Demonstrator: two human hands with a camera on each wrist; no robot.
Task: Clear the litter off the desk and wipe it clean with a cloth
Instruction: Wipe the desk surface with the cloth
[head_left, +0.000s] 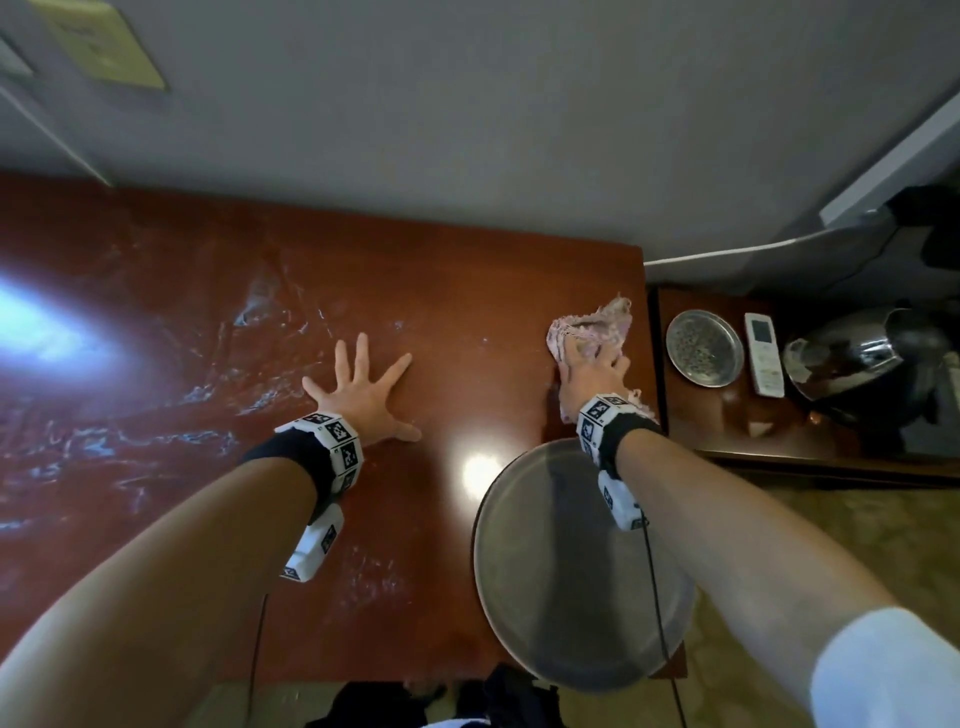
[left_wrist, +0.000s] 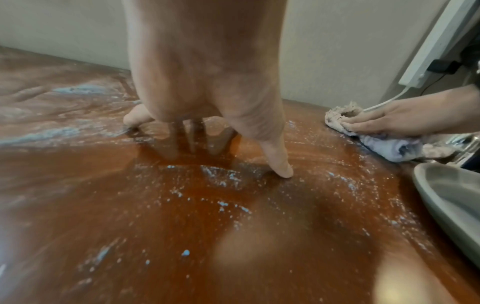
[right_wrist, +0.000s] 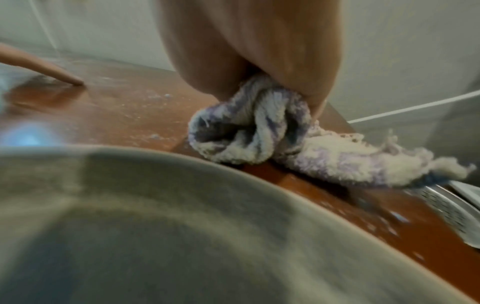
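Pressing flat on the bench (head_left: 467, 270), the left hand (head_left: 363, 395) has its fingers (left_wrist: 278, 164) spread wide and straight, tips touching the reddish-brown surface, holding nothing. The right hand (head_left: 592, 374) lies on a bunched pink-and-white cloth (head_left: 597, 325) near the bench's right edge. In the right wrist view the cloth (right_wrist: 249, 133) is gathered under the palm and gripped by the curled fingers, with a frayed end trailing toward the bench edge. In the left wrist view the right hand (left_wrist: 405, 119) covers the cloth (left_wrist: 340, 115) close to the wall.

White powdery residue (left_wrist: 223, 179) is scattered over the bench around the left hand, and pale smears (head_left: 270, 312) streak the left and middle of the surface.

A large round metal tray (head_left: 571, 597) sits at the near right corner of the bench, overhanging its front edge, beneath the right forearm.

On a lower side table (head_left: 727, 415) to the right stand a small round metal dish (head_left: 704, 348), a white remote control (head_left: 763, 353) beside it and a shiny metal kettle (head_left: 862, 358).
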